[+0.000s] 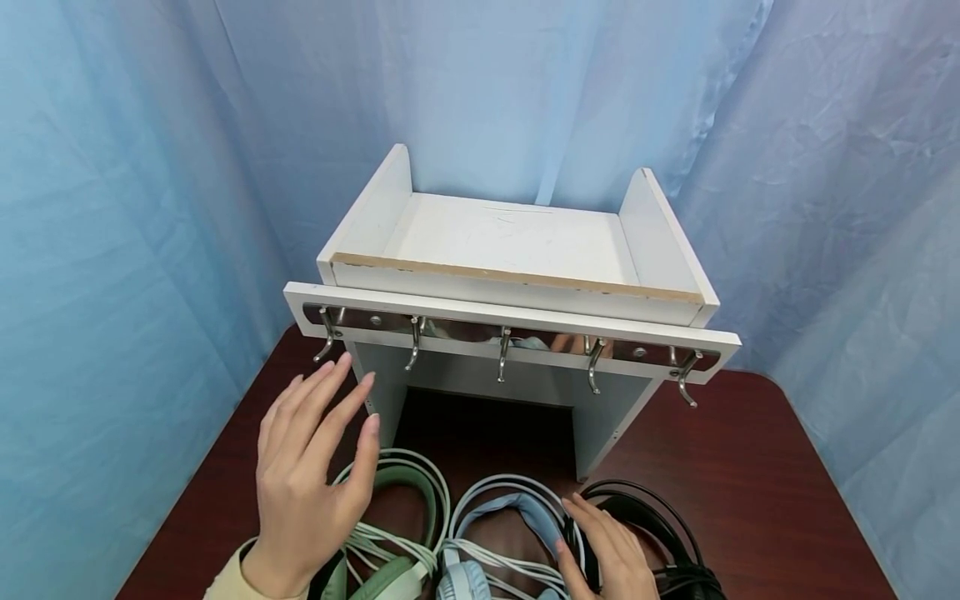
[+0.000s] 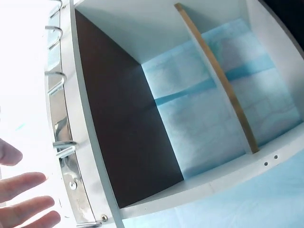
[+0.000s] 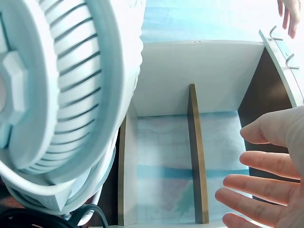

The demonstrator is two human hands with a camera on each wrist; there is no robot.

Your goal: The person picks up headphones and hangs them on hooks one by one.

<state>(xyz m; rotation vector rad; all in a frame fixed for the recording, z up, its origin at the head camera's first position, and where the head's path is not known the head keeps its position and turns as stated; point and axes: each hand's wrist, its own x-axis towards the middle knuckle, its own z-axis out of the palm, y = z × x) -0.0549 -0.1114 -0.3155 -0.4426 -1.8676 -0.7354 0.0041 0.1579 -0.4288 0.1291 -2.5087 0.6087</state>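
Left hand: released, fingers extended, near front left of boxy white wooden shelf. Right hand: released, fingers spread, before shelf's front right. Before shelf, left to right: pale-green padded headphones, light-blue padded headphones, black corded headphones.

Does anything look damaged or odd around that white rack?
Yes, slightly: on the white rack, the upper front edge is bare brown with small dark nicks along it, so it looks worn beside the white surfaces. Nothing looks spilled.
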